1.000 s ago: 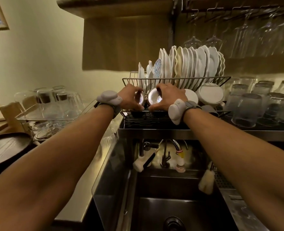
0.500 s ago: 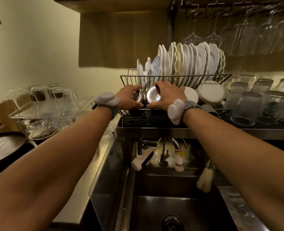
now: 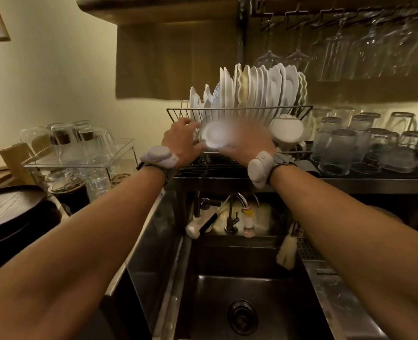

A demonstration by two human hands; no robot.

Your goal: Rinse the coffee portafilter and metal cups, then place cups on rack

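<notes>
Metal cup (image 3: 215,138), a blurred pale disc, sits in the wire rack (image 3: 239,109) before upright white plates (image 3: 259,87), between left hand (image 3: 182,141) and right hand (image 3: 248,142); whether their fingers grip it is unclear.

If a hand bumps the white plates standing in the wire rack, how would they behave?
The white plates look ceramic: probably stiff, heavy, chip-prone. They stand on edge, packed close in the wire rack, so a push would likely clack them together rather than topple one.
</notes>
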